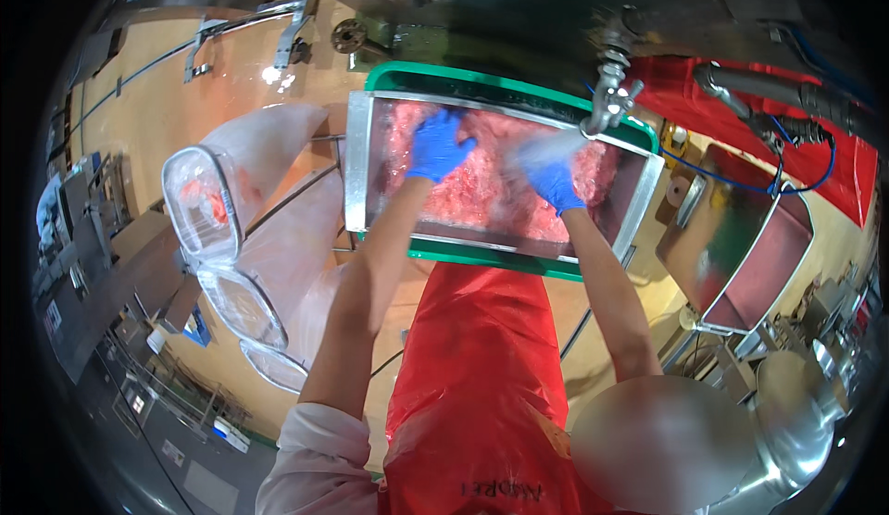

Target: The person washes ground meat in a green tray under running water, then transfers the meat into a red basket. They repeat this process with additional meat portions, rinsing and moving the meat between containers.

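A metal-framed rectangular tray (pixel 356 163) holds a layer of wet pink-red lumpy stuff (pixel 505 202), whose exact kind I cannot make out. It sits over a larger green tub (pixel 482 80). My left hand (pixel 438 147), in a blue glove, rests on the stuff at the tray's left part with its fingers apart. Toward the right part, my right hand (pixel 553 184), also blue-gloved, is low over the stuff. Water from a metal tap (pixel 607 103) sprays across it, so its fingers are smeared and partly hidden.
To the left stand hoops lined with clear plastic bags (pixel 209 205); one has pinkish bits inside. A metal bin (pixel 732 237) is at the right, near a blue hose (pixel 713 174) and red sheeting (pixel 852 172). My red apron (pixel 482 357) touches close to the tub's near edge.
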Demonstrator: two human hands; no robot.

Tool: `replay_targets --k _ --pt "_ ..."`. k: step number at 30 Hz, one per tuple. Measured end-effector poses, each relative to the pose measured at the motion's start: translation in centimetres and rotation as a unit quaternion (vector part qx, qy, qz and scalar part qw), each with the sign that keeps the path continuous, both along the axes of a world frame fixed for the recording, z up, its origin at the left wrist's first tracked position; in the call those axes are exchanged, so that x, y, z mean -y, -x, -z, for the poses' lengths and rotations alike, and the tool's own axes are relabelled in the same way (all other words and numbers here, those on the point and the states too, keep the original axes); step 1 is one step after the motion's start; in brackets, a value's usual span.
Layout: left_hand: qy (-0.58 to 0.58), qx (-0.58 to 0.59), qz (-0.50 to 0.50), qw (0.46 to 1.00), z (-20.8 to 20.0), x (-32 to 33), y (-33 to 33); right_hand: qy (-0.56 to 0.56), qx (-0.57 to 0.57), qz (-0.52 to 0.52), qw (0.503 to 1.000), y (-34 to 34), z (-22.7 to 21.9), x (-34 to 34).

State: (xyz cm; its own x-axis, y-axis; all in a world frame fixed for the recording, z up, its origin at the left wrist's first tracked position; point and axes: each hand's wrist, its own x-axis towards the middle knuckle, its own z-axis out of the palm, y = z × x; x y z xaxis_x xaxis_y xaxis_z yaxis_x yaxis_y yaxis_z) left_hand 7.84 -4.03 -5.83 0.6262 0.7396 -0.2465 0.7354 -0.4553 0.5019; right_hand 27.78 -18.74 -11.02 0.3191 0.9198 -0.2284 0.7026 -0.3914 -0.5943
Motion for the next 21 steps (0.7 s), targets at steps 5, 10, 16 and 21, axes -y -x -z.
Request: replay_targets --k 5,10,16,21 --pt "-0.014 -0.316 0.164 0.934 2.3 3.2 -1.0 0.081 0.135 0.056 0.986 1.2 -2.2 0.4" --pt "0.272 -0.072 0.086 0.956 6.8 11.6 1.6 0.236 0.003 -0.088 0.968 4.8 -1.0 3.3" --pt "0.272 0.016 0.081 0.959 -9.7 7.1 6.2 -0.007 0.038 -0.031 0.999 -2.9 -27.0 0.0" --pt "0.158 0.053 -0.044 0.985 -8.4 6.5 10.6 -0.176 0.282 -0.243 0.911 -7.5 -32.7 -8.2"
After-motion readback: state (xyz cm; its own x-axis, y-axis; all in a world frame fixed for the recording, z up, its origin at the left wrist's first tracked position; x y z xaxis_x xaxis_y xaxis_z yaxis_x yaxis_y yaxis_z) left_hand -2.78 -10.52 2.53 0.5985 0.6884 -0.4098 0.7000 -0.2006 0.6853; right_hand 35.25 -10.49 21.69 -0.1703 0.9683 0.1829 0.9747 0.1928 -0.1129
